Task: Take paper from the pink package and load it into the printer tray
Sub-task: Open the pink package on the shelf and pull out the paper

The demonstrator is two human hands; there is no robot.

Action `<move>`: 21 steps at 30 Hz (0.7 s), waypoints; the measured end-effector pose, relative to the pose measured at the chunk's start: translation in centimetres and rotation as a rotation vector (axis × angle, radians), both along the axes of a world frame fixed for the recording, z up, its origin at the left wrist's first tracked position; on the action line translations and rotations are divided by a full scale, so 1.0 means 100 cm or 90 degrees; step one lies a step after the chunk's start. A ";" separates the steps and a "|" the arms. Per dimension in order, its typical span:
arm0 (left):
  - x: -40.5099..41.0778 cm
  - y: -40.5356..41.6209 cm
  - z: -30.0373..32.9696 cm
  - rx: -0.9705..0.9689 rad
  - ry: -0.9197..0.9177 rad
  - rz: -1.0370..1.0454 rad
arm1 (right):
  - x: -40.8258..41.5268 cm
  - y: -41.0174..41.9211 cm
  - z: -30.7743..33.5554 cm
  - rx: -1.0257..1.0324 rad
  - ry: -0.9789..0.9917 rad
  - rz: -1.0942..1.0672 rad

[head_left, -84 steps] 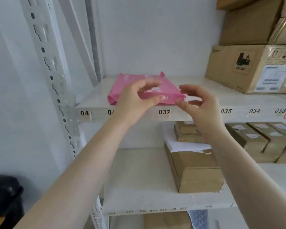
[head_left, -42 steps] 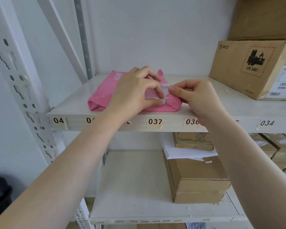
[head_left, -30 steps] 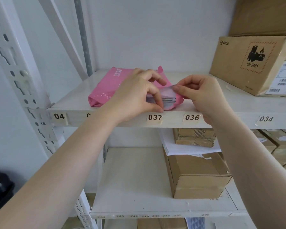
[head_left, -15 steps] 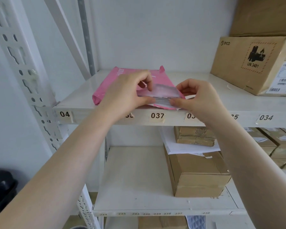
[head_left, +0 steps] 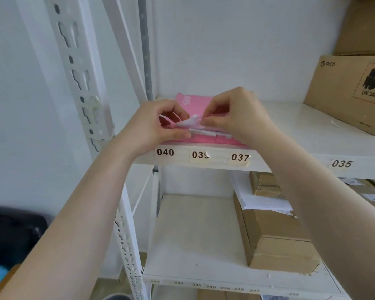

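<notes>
Paper [head_left: 204, 132] showed as a white edge at the near, opened end of the pink package [head_left: 198, 106], which lay at the shelf's [head_left: 301, 126] near edge. Left hand [head_left: 155, 124] pinched the wrapper's flap; right hand [head_left: 236, 115] pinched the top sheets. Judging by this, extraction had barely begun; no printer tray was visible.

White shelf [head_left: 290, 120]: pink package [head_left: 195, 105] (front edge), cardboard box [head_left: 344, 92].

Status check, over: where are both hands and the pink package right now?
Left hand and right hand both pinching the open flap. Pink package flat on the upper shelf, paper edge showing, none out. Nothing blocking.
</notes>
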State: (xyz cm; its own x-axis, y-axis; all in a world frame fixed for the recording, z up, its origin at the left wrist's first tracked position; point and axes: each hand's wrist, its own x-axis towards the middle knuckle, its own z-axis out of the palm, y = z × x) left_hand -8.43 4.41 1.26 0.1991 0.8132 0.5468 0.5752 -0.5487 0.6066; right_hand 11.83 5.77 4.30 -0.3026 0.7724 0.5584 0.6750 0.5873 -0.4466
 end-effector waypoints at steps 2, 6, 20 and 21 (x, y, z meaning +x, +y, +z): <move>0.000 0.004 0.000 0.006 -0.038 0.004 | -0.001 0.005 -0.003 0.005 0.061 0.009; 0.006 0.015 0.000 0.040 -0.081 0.031 | -0.004 0.005 -0.015 0.044 0.075 0.003; 0.007 0.016 -0.004 0.064 -0.034 -0.047 | 0.010 0.012 -0.016 0.006 -0.081 -0.117; 0.006 0.015 -0.003 0.045 -0.021 -0.056 | 0.011 0.012 -0.017 -0.010 -0.090 -0.114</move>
